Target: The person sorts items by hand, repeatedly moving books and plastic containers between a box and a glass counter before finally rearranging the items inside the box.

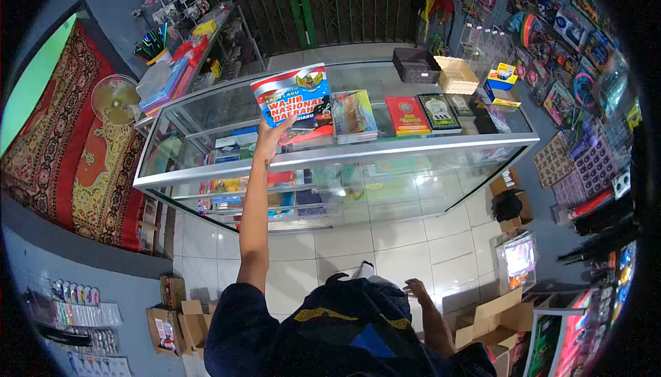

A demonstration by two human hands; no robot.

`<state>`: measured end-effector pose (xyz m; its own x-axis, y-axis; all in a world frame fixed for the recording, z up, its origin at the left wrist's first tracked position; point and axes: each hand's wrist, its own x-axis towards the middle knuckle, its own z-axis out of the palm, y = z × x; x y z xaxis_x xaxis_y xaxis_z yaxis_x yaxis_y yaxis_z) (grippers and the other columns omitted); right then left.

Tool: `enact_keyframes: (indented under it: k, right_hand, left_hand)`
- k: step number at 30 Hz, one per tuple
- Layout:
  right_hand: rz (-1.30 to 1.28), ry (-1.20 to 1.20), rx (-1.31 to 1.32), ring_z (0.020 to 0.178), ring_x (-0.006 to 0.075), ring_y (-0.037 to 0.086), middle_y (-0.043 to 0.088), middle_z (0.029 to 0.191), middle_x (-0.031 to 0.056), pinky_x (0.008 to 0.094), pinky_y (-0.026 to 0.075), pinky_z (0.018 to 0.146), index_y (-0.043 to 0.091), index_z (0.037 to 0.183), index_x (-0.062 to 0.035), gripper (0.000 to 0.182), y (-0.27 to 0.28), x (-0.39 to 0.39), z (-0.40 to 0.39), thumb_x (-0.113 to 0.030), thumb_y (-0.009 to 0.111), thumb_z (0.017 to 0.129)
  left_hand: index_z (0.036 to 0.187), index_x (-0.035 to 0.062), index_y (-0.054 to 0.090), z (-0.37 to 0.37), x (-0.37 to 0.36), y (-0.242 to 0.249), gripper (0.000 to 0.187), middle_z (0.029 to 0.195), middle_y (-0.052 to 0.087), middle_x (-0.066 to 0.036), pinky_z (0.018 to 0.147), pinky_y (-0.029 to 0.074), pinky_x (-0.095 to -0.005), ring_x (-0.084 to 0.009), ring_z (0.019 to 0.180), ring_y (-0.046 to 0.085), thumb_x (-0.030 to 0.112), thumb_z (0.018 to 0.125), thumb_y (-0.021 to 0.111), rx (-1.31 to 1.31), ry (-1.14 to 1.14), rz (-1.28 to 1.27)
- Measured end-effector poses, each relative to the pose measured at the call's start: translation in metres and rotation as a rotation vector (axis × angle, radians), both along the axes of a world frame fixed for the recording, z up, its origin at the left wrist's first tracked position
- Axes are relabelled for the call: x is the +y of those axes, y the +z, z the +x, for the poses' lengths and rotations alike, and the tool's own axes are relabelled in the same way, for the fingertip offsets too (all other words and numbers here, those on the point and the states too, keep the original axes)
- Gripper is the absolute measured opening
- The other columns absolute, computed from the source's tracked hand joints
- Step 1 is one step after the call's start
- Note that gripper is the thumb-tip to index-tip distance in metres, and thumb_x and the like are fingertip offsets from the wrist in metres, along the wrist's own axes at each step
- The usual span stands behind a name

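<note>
A songbook with a red, white and blue cover and large "WAJIB NASIONAL DAERAH" lettering is gripped at its lower edge by my left hand. That arm reaches over the glass display case, and the book is raised toward the case top. Just right of it lies a stack of colourful books. Farther along are a red book and a dark patterned book. My right hand hangs low by my side, its fingers apart and nothing in them.
A dark basket and a cream basket stand at the case's back right, beside a blue-yellow box. Cardboard boxes sit on the floor at lower right. A fan stands left. Hanging goods cover the right wall.
</note>
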<state>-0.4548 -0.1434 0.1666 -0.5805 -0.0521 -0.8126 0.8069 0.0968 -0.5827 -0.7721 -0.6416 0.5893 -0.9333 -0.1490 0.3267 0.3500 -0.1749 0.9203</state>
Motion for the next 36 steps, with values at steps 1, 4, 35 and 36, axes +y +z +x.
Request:
enact_keyframes:
  k: [1, 4, 35, 36]
  right_hand:
    - [-0.015, 0.009, 0.014, 0.068, 0.0172, 0.057, 0.061, 0.078, 0.0078, 0.0331, 0.048, 0.058, 0.053, 0.097, -0.0102, 0.027, 0.002, 0.0, -0.008, -0.028, 0.058, 0.078]
    - [-0.063, 0.017, 0.008, 0.07, 0.0186, 0.059, 0.062, 0.079, 0.0089, 0.0333, 0.048, 0.06, 0.051, 0.098, -0.0114, 0.026, -0.002, 0.004, -0.021, -0.029, 0.058, 0.079]
    - [-0.157, 0.287, -0.264, 0.077, 0.0181, 0.053, 0.057, 0.084, 0.0016, 0.0387, 0.041, 0.071, 0.057, 0.093, -0.0191, 0.017, -0.033, 0.001, -0.067, -0.026, 0.049, 0.08]
    - [-0.171, 0.291, -0.259, 0.076, 0.0189, 0.054, 0.058, 0.083, 0.002, 0.0389, 0.041, 0.071, 0.057, 0.092, -0.0189, 0.017, -0.04, 0.001, -0.073, -0.026, 0.051, 0.079]
  left_hand:
    - [0.096, 0.0031, 0.056, 0.001, 0.0, 0.0, 0.026, 0.088, 0.062, -0.005, 0.06, 0.045, -0.0212, -0.009, 0.074, 0.058, 0.007, 0.073, 0.067, -0.001, 0.02, -0.006]
    - [0.093, 0.0037, 0.058, -0.002, -0.001, 0.004, 0.023, 0.081, 0.061, -0.002, 0.052, 0.04, -0.0185, -0.0063, 0.067, 0.055, 0.008, 0.072, 0.068, -0.001, 0.047, -0.004]
    - [0.097, 0.0005, 0.058, 0.319, -0.022, -0.164, 0.034, 0.088, 0.061, -0.007, 0.068, 0.048, -0.0303, -0.0148, 0.077, 0.059, 0.019, 0.071, 0.07, -1.064, 0.3, -0.066]
    - [0.095, 0.0008, 0.059, 0.329, -0.019, -0.184, 0.032, 0.085, 0.061, -0.006, 0.065, 0.048, -0.0298, -0.0143, 0.072, 0.059, 0.021, 0.072, 0.069, -1.078, 0.355, -0.087]
